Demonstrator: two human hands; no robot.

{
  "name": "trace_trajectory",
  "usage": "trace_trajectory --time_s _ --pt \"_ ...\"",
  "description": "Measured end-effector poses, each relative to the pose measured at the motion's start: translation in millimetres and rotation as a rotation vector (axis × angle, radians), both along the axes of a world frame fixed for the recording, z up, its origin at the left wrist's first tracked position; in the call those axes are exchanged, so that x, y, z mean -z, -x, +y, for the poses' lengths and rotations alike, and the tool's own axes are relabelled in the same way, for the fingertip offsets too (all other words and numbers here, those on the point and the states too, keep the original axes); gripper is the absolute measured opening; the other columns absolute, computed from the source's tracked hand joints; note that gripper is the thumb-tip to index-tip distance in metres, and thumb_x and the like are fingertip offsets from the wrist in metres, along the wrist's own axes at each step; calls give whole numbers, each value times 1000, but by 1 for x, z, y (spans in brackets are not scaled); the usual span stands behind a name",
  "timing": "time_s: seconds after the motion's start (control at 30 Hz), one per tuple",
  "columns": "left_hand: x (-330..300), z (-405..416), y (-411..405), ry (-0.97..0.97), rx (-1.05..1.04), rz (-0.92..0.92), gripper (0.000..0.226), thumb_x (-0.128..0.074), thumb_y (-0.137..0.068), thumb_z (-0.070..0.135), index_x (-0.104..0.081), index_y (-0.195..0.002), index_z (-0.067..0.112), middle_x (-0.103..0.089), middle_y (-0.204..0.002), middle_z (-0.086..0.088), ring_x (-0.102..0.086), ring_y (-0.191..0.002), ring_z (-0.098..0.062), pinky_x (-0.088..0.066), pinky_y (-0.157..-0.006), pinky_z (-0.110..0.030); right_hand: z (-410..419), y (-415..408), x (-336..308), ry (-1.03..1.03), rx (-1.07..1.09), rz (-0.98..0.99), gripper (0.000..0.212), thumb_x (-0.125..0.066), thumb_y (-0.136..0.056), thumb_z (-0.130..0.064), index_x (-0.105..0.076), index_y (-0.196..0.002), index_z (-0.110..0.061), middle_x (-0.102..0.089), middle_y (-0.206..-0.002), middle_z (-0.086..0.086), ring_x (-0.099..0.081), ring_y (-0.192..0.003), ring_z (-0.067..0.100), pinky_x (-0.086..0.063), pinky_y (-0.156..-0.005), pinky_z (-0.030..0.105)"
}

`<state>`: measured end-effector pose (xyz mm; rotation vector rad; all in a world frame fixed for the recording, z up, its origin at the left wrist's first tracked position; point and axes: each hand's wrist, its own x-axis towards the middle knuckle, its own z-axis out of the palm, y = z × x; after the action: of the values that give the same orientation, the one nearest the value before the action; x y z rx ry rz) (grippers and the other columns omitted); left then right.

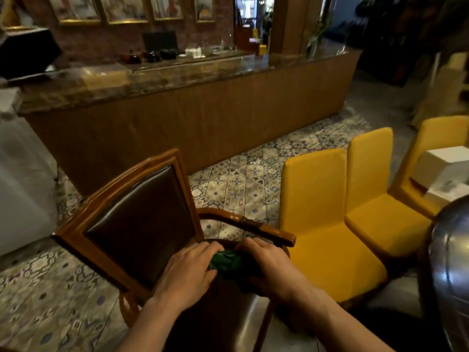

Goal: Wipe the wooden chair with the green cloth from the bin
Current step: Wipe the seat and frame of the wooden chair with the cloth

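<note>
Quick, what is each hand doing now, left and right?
Left hand: fingers curled onto the green cloth on the wooden chair seat.
Right hand: also closed on the green cloth, from the other side.

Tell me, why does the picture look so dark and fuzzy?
Head view: the room is dimly lit, so the far wall is murky; the hands and green cloth are softly blurred; the wide lens bends the counter; light glares off the wooden chair's leather back.

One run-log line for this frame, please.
stage: wiping | left hand and right hand: both on green cloth | cloth on wooden chair seat
</note>
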<state>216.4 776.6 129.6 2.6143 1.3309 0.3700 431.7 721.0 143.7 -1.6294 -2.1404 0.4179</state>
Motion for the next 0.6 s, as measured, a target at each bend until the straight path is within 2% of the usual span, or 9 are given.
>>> trace_trajectory --time_s 0.07,0.17,0.3,0.43,0.6 --pt "-13 9 -4 -16 19 2 45 -68 -87 33 -44 -124 45 -61 -118 19 -58 -113 -8 -48 -90 -31 7 -2 -13 -6 16 -30 48 -74 -81 -30 -50 -122 -30 -59 -118 -4 -61 -100 18 -55 -81 39" --pt "-28 25 -6 -41 26 15 43 -65 -90 34 -46 -128 39 -61 -122 15 -57 -117 -12 -47 -93 -33 18 1 -29 -22 56 -62 43 -70 -83 -35 -51 -122 -30 -61 -116 -3 -63 -97 21 -55 -78 42" --pt "-37 44 -3 -29 36 -1 44 -65 -91 33 -47 -131 37 -61 -130 12 -57 -122 -15 -47 -99 -37 34 9 -41 -45 88 -117 37 -66 -84 -30 -53 -119 -30 -62 -110 -3 -63 -90 22 -52 -70 36" --pt "-34 59 0 -23 39 -35 43 -65 -91 32 -47 -130 38 -63 -120 13 -58 -117 -15 -46 -97 -36 47 13 -41 -59 110 -173 39 -68 -85 -25 -53 -120 -29 -60 -108 -4 -62 -87 20 -52 -68 35" --pt "-25 75 -4 16 29 -56 43 -65 -92 31 -47 -130 38 -63 -121 12 -58 -118 -14 -45 -99 -36 64 12 -35 -35 117 -175 41 -68 -86 -22 -53 -122 -30 -59 -109 -6 -61 -87 18 -47 -65 27"
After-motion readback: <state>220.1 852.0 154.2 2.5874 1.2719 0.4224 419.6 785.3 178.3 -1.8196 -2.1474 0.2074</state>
